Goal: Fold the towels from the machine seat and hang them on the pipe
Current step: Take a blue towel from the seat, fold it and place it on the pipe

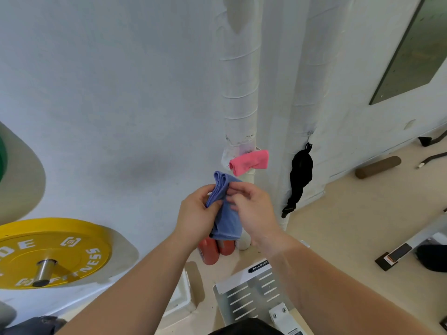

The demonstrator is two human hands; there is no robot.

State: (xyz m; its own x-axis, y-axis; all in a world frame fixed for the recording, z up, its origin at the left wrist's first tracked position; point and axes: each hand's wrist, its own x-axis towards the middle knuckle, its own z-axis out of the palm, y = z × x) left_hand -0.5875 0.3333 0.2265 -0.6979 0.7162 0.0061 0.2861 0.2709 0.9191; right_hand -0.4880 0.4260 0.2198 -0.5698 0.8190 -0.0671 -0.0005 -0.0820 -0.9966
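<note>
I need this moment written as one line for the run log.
step: folding | left hand: holds blue towel | right hand: pinches blue towel | pink towel: hangs at white pipe

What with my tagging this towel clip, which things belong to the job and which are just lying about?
Job: blue towel, pinched by left hand and right hand; pink towel, hung on the pipe.
Lying about: yellow plate; black strap; red containers; foam roller.

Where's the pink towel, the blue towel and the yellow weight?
pink towel [249, 163], head view, its middle.
blue towel [227, 221], head view, lower hanging part.
yellow weight plate [48, 251], head view, its flat face.
</note>
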